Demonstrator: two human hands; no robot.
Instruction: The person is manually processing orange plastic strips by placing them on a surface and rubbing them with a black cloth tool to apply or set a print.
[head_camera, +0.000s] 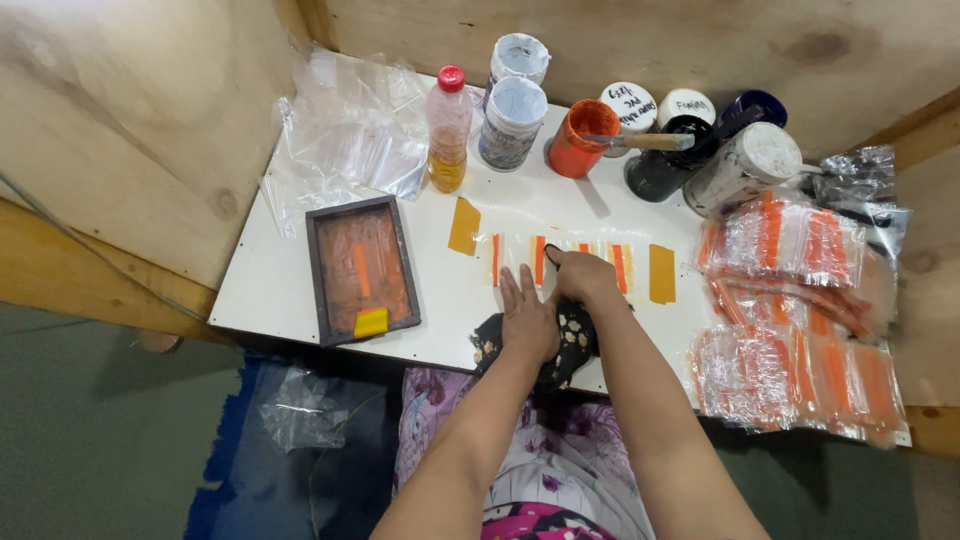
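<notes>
The left hand (527, 318) lies flat and open on a dark flowered cloth (565, 345) at the near edge of the white table (262, 290). The right hand (583, 274) is curled shut, pressing down on a clear plastic strip with orange stripes (540, 258) taped to the table. A framed printing screen (361, 268) sits to the left. An orange paint pot (581, 138) stands far behind.
</notes>
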